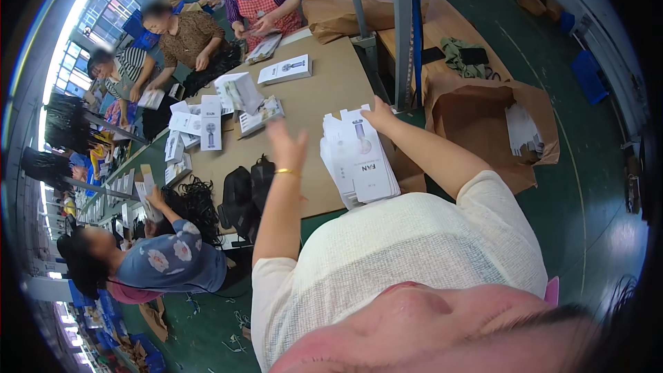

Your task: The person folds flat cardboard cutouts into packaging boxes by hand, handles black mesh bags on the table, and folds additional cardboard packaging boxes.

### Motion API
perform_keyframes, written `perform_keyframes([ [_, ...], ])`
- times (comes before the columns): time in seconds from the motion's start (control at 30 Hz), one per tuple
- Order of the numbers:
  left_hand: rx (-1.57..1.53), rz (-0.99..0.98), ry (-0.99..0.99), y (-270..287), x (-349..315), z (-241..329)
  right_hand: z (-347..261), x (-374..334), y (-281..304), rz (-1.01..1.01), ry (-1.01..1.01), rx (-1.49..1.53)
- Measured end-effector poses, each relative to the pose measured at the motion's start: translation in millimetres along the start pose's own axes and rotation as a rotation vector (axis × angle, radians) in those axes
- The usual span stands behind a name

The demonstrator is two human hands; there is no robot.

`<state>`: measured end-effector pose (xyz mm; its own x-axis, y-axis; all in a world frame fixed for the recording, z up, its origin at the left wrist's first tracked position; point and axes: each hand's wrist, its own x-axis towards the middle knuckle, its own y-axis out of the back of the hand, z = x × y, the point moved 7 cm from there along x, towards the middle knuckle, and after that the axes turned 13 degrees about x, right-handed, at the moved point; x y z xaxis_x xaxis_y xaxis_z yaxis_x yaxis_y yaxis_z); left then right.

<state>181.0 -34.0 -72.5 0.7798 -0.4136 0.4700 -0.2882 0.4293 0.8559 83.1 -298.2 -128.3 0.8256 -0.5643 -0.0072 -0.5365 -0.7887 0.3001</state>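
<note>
My left hand (286, 146), a gold bangle at its wrist, is raised over the table with fingers apart and nothing in them; it is slightly blurred. Just beyond it a white box (238, 92) stands tilted above a heap of finished white boxes (210, 124); its edges are smeared. My right hand (380, 117) grips the far top edge of a flattened white fan carton (371, 159). That carton lies on a fanned stack of similar flat cartons (335, 159) close to my body.
Brown board covers the table (324, 100). Black pouches (238, 193) and black cords (197, 200) lie at its left. A single white box (285, 69) rests farther back. Co-workers sit opposite and at left. A metal post (402, 34) and large open carton (466, 121) stand right.
</note>
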Motion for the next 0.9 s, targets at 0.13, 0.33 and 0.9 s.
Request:
perform_keyframes([
  [0.13,-0.239,-0.846,0.126,-112,-43,48,55,9,-14,-0.069,-0.243,-0.318],
  [0.33,-0.572,-0.580,0.436,-113,-47,26,23,-1,-9,-0.009,0.155,0.095],
  [0.9,-1.123,-0.104,0.327,78,-33,103,-133,-127,18,-0.315,0.030,1.022],
])
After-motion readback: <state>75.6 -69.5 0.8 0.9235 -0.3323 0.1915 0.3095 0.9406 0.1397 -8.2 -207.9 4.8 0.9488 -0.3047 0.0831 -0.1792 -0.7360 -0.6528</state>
